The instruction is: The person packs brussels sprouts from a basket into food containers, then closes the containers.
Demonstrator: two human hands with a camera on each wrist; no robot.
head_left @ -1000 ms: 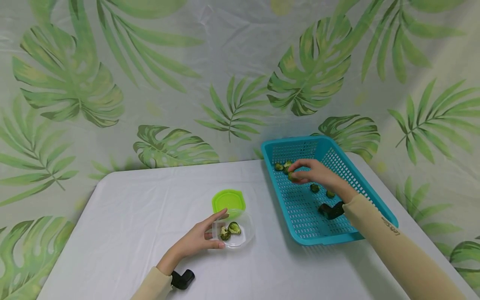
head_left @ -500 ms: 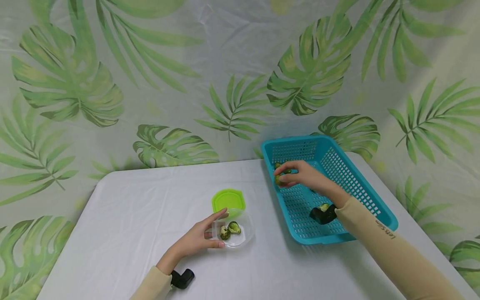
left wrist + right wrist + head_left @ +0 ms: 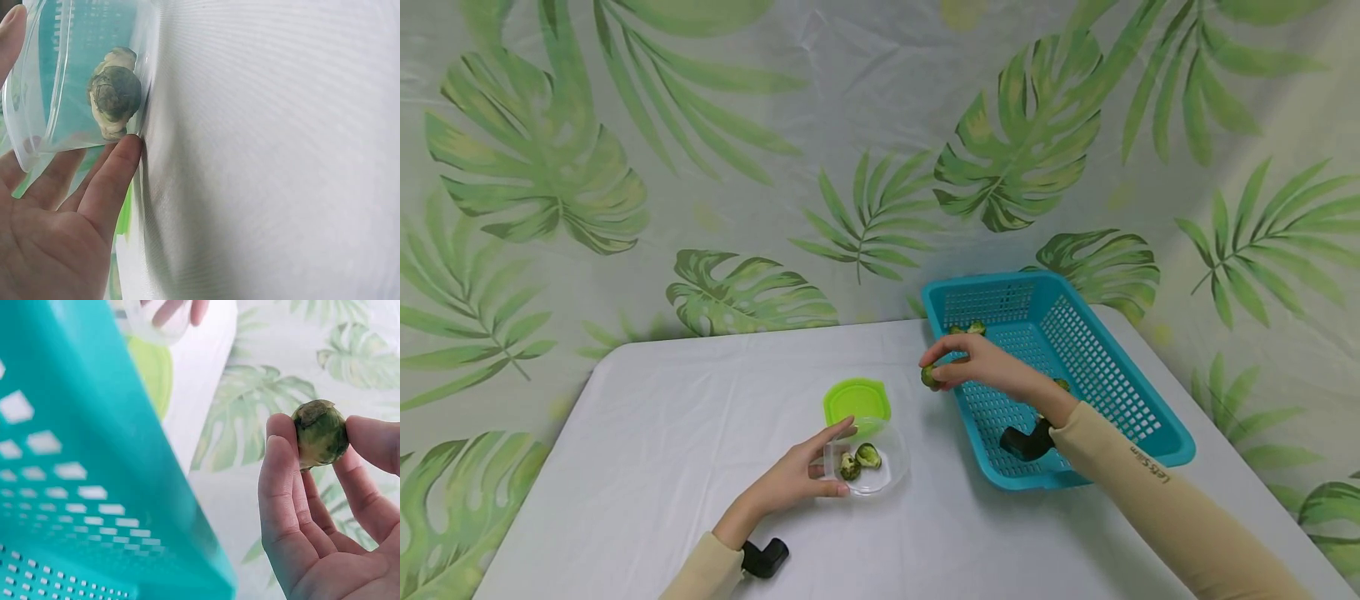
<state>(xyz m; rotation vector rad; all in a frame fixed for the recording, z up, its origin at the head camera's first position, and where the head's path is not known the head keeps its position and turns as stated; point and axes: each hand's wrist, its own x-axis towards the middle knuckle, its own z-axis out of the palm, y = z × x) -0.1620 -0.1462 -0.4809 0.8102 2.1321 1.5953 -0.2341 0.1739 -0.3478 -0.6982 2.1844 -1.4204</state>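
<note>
My right hand point(image 3: 973, 365) pinches a Brussels sprout point(image 3: 320, 434) between thumb and fingertips, just past the left rim of the blue basket point(image 3: 964, 408). On the white table my left hand point(image 3: 797, 475) holds a clear plastic container point(image 3: 895, 467), thumb on the near side and fingers on the far side. Inside it lie a whole-looking sprout point(image 3: 850, 467) and one showing a pale cut face point(image 3: 868, 456). The left wrist view looks through the container's wall point(image 3: 69, 94) at the sprouts. More sprouts point(image 3: 976, 327) rest at the back left of the basket.
A bright green lid point(image 3: 855, 400) lies flat behind the container, partly overlapped by it. Another sprout point(image 3: 1062, 384) shows in the basket beside the right wrist. A leaf-patterned cloth point(image 3: 865, 208) hangs behind the white table point(image 3: 685, 433).
My right hand has moved left and toward me with the sprout, from inside the basket to past its left rim. The left hand and container have stayed put.
</note>
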